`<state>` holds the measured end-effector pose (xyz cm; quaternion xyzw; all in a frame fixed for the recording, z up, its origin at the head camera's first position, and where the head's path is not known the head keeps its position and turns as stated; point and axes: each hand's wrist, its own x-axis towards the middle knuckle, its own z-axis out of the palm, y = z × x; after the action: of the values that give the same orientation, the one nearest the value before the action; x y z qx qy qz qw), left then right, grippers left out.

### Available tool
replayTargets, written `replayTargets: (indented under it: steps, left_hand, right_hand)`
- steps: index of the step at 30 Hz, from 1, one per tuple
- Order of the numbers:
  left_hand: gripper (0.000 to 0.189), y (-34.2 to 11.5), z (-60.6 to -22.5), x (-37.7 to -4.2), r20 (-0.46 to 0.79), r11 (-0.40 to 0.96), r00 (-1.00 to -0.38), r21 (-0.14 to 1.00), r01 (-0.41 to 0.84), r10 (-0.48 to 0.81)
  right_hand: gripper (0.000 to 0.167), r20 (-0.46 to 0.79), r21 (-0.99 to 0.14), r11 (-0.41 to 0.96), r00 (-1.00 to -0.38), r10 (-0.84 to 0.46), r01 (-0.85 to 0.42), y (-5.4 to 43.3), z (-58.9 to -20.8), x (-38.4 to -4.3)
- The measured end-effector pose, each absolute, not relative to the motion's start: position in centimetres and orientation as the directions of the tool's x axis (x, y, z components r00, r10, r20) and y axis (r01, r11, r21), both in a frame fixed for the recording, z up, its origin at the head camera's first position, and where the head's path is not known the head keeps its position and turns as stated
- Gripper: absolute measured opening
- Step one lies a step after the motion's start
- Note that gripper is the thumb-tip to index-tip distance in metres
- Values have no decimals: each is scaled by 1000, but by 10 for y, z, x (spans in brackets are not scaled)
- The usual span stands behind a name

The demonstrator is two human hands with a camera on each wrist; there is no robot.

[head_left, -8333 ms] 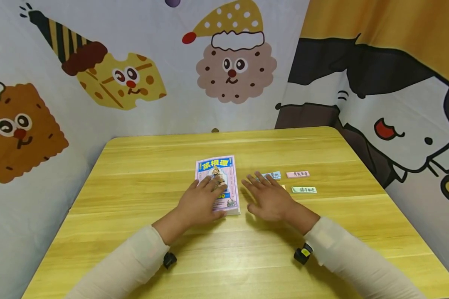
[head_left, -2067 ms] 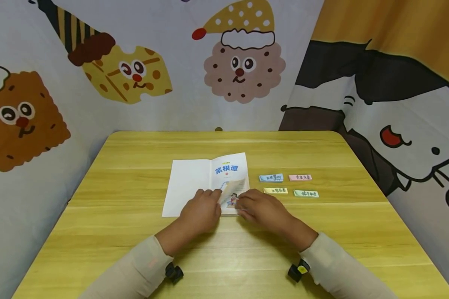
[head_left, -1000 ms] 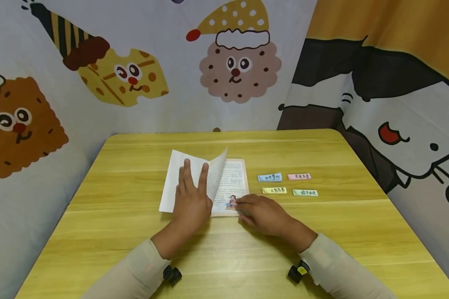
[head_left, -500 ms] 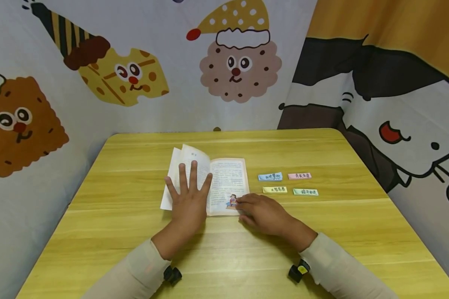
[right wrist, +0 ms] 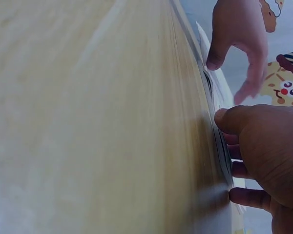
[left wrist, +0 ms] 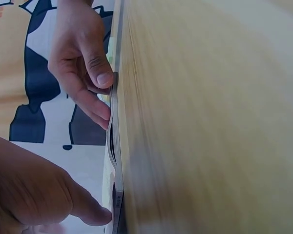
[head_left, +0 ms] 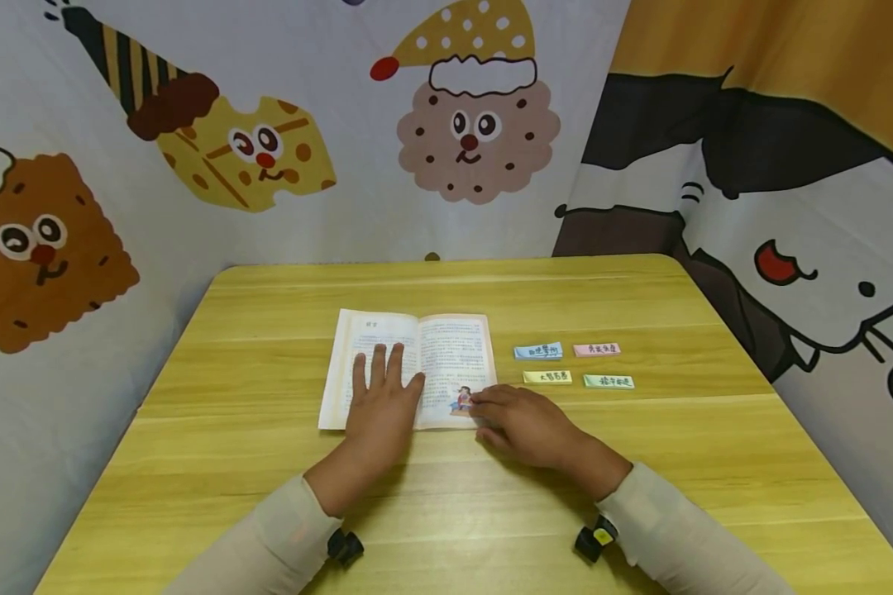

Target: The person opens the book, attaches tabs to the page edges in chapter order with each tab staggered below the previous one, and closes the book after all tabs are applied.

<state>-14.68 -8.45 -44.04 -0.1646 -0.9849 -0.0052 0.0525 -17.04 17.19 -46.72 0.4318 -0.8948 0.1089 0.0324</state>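
Observation:
An open book (head_left: 454,339) lies on the table, showing two printed pages with a small colour picture low on the right-hand page. My left hand (head_left: 382,409) lies across the left-hand page, fingers straight and spread and pointing away, thumb towards the spine. At the book's lower right corner my right hand (head_left: 527,421) rests its bent, relaxed fingertips on the page edge, its thumb near the front edge. The left wrist view shows the right hand (left wrist: 83,53) at the book's edge (left wrist: 115,117), side-on. Part of the left-hand page is hidden under the left hand.
Right of the book lie several paper strips with handwriting: blue (head_left: 538,351), pink (head_left: 596,349), yellow (head_left: 546,378) and green (head_left: 608,382). The wooden table (head_left: 268,487) meets a cartoon-printed curtain (head_left: 365,231) at its back. Dark wrist cameras (head_left: 345,546) hang below both sleeves.
The book went from closed to open, its cover and then several leaves turned to the left. My left hand has just flattened the turned leaves; my right hand has stayed at the lower right corner lately.

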Motion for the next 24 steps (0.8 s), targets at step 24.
replayTargets:
  steps: [24]
  left_hand:
    - [42,-81,-445,-147,65,877,-881,85,473,469]
  right_hand:
    - [32,156,-168,628,-649,-744,-760,173,-466,-169]
